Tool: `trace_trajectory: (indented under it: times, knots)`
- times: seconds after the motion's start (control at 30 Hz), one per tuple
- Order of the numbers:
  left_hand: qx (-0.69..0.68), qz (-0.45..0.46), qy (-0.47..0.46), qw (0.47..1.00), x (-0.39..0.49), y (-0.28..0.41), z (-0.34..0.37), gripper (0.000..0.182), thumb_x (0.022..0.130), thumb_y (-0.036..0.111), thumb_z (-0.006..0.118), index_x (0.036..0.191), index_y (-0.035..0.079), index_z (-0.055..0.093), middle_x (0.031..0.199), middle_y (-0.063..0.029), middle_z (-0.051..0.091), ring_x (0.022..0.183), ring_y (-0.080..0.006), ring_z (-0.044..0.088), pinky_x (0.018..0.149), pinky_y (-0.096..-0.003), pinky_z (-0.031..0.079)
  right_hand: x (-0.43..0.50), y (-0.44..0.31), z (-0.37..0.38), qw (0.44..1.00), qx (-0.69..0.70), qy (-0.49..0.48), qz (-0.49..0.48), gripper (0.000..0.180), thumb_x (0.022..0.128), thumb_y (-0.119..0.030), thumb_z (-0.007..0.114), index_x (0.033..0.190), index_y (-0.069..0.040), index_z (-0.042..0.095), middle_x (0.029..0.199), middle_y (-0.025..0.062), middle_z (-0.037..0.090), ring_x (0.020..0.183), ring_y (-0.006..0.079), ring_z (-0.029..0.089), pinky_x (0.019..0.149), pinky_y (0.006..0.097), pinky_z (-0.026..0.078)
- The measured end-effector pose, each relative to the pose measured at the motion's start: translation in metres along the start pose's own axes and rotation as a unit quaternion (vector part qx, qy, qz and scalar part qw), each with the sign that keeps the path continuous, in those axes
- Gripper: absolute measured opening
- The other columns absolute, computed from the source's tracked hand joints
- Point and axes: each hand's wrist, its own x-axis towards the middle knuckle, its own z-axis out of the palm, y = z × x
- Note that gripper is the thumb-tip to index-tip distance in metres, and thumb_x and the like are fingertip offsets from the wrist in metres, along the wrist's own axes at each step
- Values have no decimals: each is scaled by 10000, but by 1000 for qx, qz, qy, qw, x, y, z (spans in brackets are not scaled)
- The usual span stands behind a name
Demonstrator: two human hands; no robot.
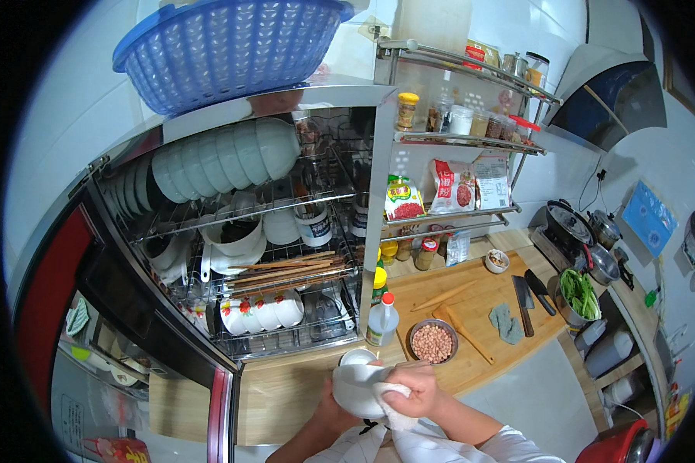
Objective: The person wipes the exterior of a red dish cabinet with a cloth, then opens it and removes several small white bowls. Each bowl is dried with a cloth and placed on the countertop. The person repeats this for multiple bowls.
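My left hand (336,408) holds a white bowl (353,389) from below and the left, over the front edge of the wooden counter. My right hand (414,388) grips a white cloth (398,405) against the bowl's right side. Just behind the held bowl, another small white bowl (358,356) shows, partly hidden. To the left stands a dish cabinet with its door ajar; its wire racks bear stacked pale bowls (226,159), wooden chopsticks (292,276) and white cups with red flowers (263,312).
A wooden board (469,283) bears a metal bowl of peanuts (434,342), a wooden spatula (469,335), a cleaver (523,301) and a grey-green cloth (505,324). A plastic bottle (383,321) stands beside the cabinet. A blue basket (231,52) sits on top. Greens (579,294) fill a pot at right.
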Motion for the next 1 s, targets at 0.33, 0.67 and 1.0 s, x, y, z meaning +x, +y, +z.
trace_trajectory:
  times: [0.33,0.67,1.0]
  knots:
    - [524,196,26,829,4,-1,-18,608,835,259,586,1328,65,288,1245,-90,458,1155,-211,440,968,-367,350,23,-16,-16,985,-151,-86,-14,138,716,-179,677,667,-63,621,518,83,545,448,242,549,422,319,422]
    - [108,15,7,994,-5,2,1,671,817,384,597,1337,82,299,1270,-103,431,1177,-211,425,975,-382,361,3,-7,-1,991,56,-8,121,100,751,-102,642,770,-7,617,850,132,661,607,225,627,563,271,484]
    - [410,88,49,906,-5,7,-32,770,780,469,622,1354,96,268,1297,-91,398,1170,-196,427,951,-380,382,23,-11,-6,994,-9,-84,65,114,759,-115,651,716,-13,618,586,91,583,491,191,575,484,281,436]
